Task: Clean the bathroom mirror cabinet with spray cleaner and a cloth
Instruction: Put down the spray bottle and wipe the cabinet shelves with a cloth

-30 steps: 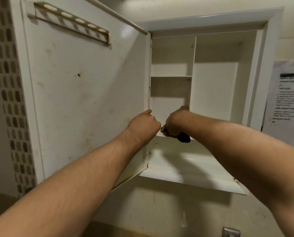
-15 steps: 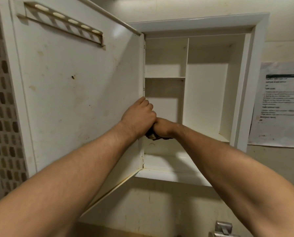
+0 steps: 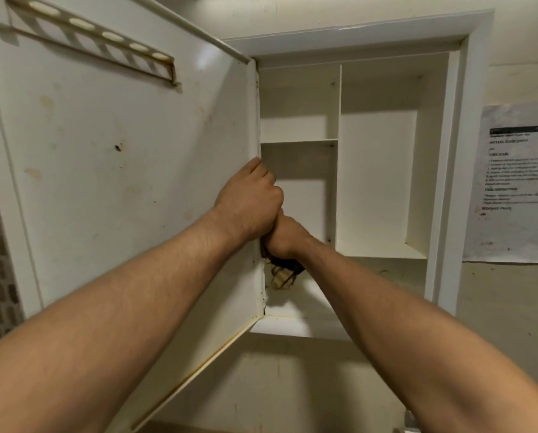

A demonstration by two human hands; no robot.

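Mirror cabinet [image 3: 446, 182]: recessed in the wall straight ahead, at arm's reach. Its door [image 3: 120, 182] is swung fully open to the left, inner face toward the camera. No mirror glass is visible from this side.

Observations:
- The door's inner face has brownish spots and smears. A slotted rack [image 3: 89, 42] is fixed near its top.
- The interior holds no items. An upright divider [image 3: 338, 151] splits it, with a short shelf [image 3: 299, 140] in the left column. The low back panel [image 3: 386, 276] looks marked.
- The left hand [image 3: 249, 201] is at the hinge edge of the door, fingers curled and thumb up against the panel. Its fingertips are hidden, so I cannot tell whether it grips the edge or only braces as a fist.
- The right hand [image 3: 288, 239] is just beside and below the left, touching it. It is closed round a bunched cloth [image 3: 281, 276], dark with a pale patch, which hangs below the fist against the hinge corner.
- No spray cleaner is in view.
- A printed notice [image 3: 518, 182] is on the wall to the right.

Judgement: the step in hand is wiping, worked along the hinge seam at the cabinet's lower left, with the door steadied by the other hand. Most of the task looks unfinished, since the door stains remain and the mirror face is out of sight.

Next move calls for:
- firm pressure down the seam to the bottom ledge [image 3: 292, 326];
- broad passes over the door panel, likely after fresh spray;
- keeping the door braced so it does not swing under the push.
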